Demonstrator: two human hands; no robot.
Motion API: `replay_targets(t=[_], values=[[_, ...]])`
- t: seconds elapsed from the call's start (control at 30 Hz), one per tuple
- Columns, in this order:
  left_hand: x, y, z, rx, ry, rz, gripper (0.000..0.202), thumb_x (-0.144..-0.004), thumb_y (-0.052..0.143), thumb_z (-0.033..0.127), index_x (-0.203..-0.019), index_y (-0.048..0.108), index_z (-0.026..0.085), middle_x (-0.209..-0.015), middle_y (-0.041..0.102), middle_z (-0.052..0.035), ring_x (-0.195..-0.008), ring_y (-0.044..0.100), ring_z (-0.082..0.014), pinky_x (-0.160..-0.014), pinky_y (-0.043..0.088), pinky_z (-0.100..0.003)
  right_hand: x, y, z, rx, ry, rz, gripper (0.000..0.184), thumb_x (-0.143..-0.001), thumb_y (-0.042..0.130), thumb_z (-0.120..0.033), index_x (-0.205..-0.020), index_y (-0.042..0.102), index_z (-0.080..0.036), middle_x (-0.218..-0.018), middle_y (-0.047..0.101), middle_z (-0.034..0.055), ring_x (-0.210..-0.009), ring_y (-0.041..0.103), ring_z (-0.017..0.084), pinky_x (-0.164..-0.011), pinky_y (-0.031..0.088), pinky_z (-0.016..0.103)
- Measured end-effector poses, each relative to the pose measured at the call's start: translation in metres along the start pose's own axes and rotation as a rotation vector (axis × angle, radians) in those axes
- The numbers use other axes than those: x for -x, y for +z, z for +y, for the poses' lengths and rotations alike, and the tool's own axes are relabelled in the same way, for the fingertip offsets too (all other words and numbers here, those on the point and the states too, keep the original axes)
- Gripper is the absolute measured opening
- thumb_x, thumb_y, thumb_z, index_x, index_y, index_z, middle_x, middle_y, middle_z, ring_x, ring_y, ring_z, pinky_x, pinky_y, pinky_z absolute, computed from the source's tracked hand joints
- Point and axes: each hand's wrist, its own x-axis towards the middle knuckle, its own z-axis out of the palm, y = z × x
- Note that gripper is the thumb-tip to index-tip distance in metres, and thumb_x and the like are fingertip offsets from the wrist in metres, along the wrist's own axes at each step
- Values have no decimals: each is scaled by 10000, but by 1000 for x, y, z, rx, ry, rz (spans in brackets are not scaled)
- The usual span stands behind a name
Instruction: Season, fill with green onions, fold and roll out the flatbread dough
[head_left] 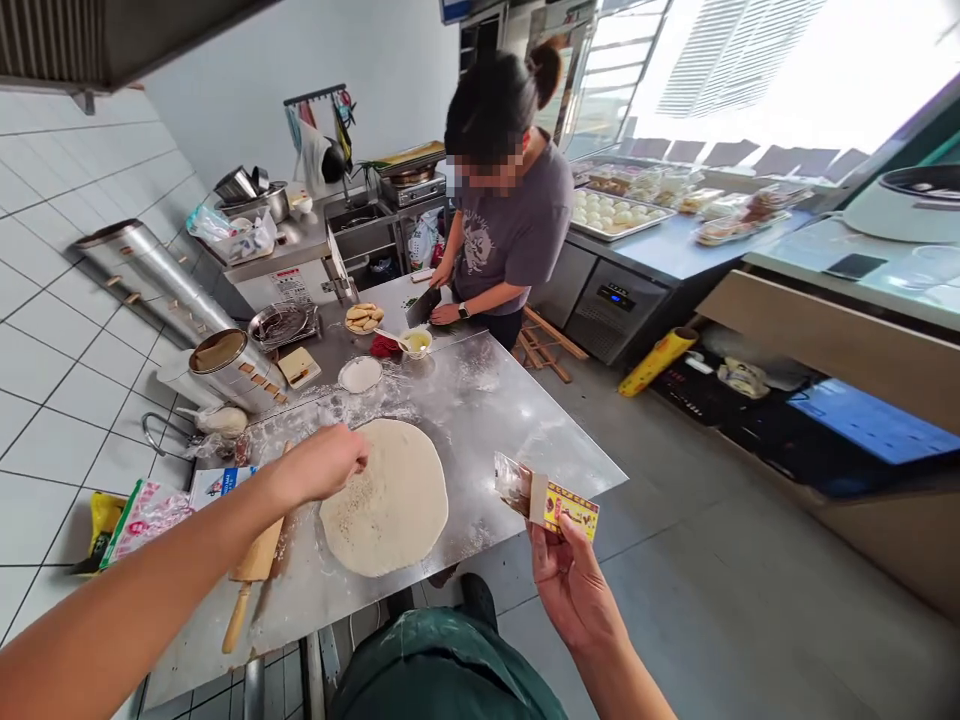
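Observation:
My left hand [335, 462] hovers over the upper left of a flat, rolled-out sheet of dough [409, 510], its fingertips pinched together. What sits between them, if anything, is too small to make out. Brownish specks are scattered on the dough beneath that hand. At the right, past the table edge, my right hand [568, 575] grips a small yellow spice box [571, 508], tilted to the left. Out of the box's open end sticks a clear plastic bag [514, 482] with brown contents. A wooden rolling pin [259, 555] lies left of the dough, partly under my left forearm.
Across the floured steel table [517, 410], a person [510, 220] holds a cleaver [424, 306] over chopped greens. Between us stand a bowl of flour [360, 375], a bowl of yellow liquid [417, 343] and a bowl of pastries [364, 318]. Metal canisters [232, 365] line the tiled wall.

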Motion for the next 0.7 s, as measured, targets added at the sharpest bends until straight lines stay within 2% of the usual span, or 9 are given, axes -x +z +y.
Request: replay_targets(t=[0.17,0.33,0.53,0.7], values=[[-56,-6,8,-47,-7,61,290,-796,544,127,-930,793,192,-900,782,-118,-800,671,-225,-716,423,-316,4,-14,-14,-24,-23,17,671,-683,893,-127,-1301,642,-193,-1205,755,45,-991,740,144,-819,639,176],[-96,-11,-5,-30,-73,106,229,-796,579,167,-881,792,177,-798,762,-98,-731,647,-193,-690,420,-288,3,-27,-22,-24,-36,44,632,-714,877,-142,-1299,644,-198,-1206,754,49,-999,738,138,-837,631,173],[-125,-17,-28,0,-166,151,163,-768,651,213,-852,785,173,-711,725,-76,-727,646,-183,-685,428,-260,2,-33,-24,-24,-44,30,636,-721,866,-127,-1312,636,-187,-1242,739,63,-1040,728,141,-870,619,177],[-133,-5,-43,36,-185,192,154,-787,647,205,-856,781,172,-788,742,-93,-772,650,-188,-741,441,-269,1,-33,-21,-20,-39,27,676,-708,880,-128,-1331,627,-189,-1241,738,75,-1012,735,147,-839,630,184]])
